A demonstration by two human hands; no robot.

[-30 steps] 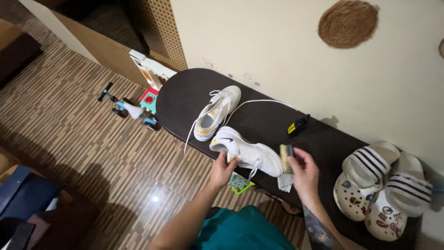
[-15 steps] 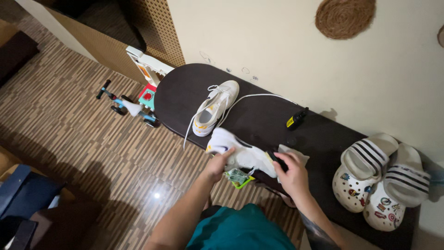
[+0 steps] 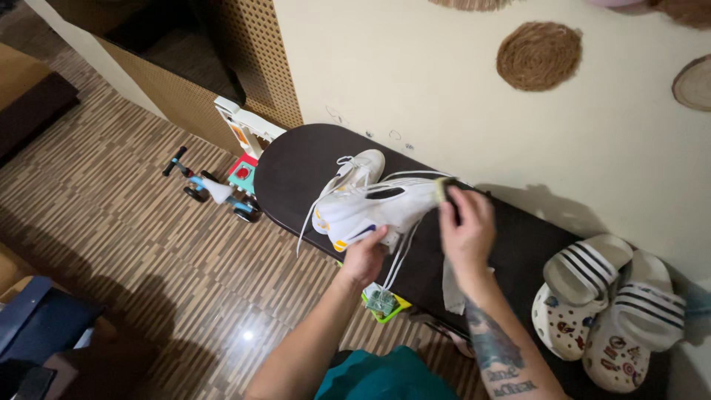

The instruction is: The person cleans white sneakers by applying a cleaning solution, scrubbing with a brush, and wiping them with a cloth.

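My left hand (image 3: 363,259) grips a white sneaker (image 3: 374,207) by its sole and holds it lifted over the dark oval table (image 3: 292,159); its loose laces hang down. My right hand (image 3: 468,222) presses a small brush (image 3: 443,189) against the sneaker's heel end. A pale cloth (image 3: 452,285) hangs from the same hand. A second white sneaker (image 3: 361,164) lies on the table just behind the held one.
Two striped slides (image 3: 585,270) rest on white clogs (image 3: 559,326) at the table's right end. A small green item (image 3: 384,304) sits under the table edge. A toy scooter (image 3: 207,189) and toys stand on the wood floor to the left. Woven discs (image 3: 538,55) hang on the wall.
The sneaker was lying at the table's front edge; now it is lifted and turned in my left hand. My right hand has come up with the brush to its heel end.
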